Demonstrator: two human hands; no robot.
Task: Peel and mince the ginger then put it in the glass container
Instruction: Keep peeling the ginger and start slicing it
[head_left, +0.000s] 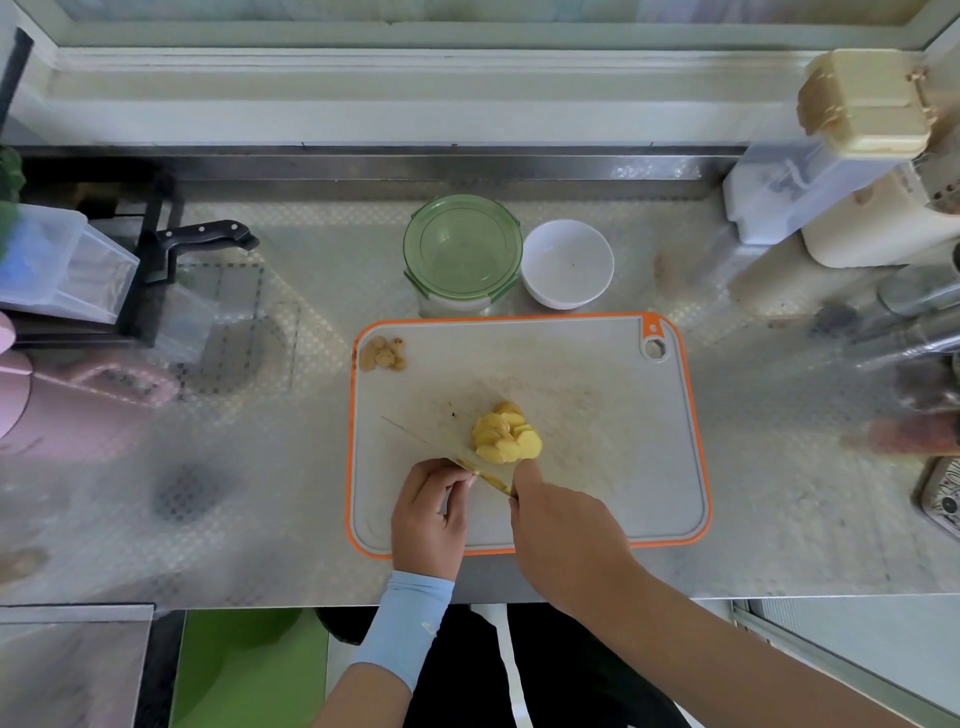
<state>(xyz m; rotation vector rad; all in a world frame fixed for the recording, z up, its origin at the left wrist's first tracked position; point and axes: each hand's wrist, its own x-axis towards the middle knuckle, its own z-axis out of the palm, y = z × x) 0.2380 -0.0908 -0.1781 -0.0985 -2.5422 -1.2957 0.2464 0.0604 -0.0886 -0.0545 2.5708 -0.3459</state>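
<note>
A pile of peeled yellow ginger slices (506, 434) lies in the middle of the grey cutting board with an orange rim (691, 415). Brown ginger peelings (383, 353) sit at the board's far left corner. My right hand (563, 530) grips a knife (441, 447) just in front of the slices; its handle is hidden and its blurred blade points left and away. My left hand (430, 512) has curled fingers, and their tips pinch the blade near its base. The glass container (462, 252), with its green lid on, stands just behind the board.
An empty white bowl (567, 262) stands to the right of the container. A black-handled knife (208, 234) sits in a rack at the left, next to clear plastic boxes. Jars and bottles crowd the right edge of the steel counter (260, 467).
</note>
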